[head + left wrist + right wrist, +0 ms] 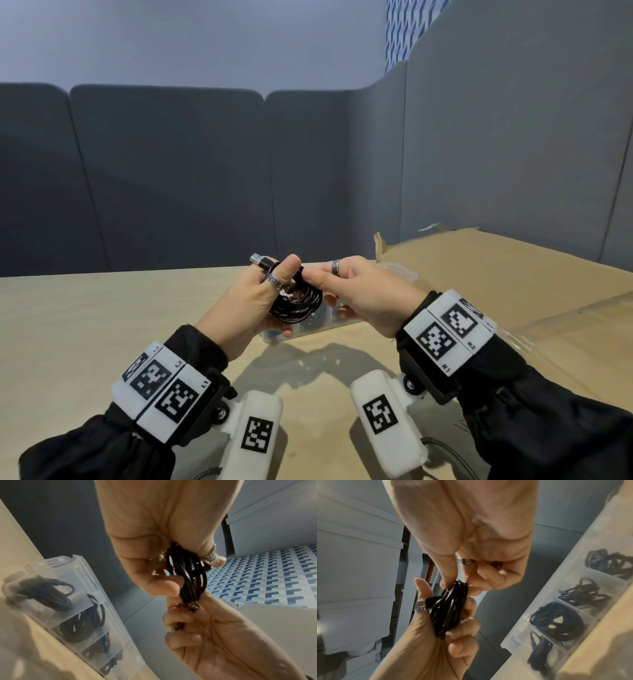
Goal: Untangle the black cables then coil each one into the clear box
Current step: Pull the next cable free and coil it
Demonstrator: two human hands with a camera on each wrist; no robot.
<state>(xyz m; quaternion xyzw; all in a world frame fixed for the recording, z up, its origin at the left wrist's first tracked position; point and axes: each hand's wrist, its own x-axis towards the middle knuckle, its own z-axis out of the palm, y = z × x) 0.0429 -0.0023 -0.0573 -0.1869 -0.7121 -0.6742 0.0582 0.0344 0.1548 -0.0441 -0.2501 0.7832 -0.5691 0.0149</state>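
Observation:
A coiled black cable (297,304) hangs above the clear box (310,330) at the middle of the table. My left hand (274,294) grips the coil, thumb over its top, and a silver USB plug (259,262) pokes out past the thumb. My right hand (308,275) pinches the coil's upper edge between thumb and forefinger. In the left wrist view the coil (188,574) runs from my left hand down to the right hand's fingers (181,615). The clear box (80,566) has several compartments that hold coiled black cables (82,626). The right wrist view shows the coil (450,609) and the box (518,639).
A flattened cardboard sheet (496,274) covers the table's right side, just behind and right of the box. Grey felt partitions (171,178) wall in the back and right. Bare wooden table (102,325) stretches to the left and front.

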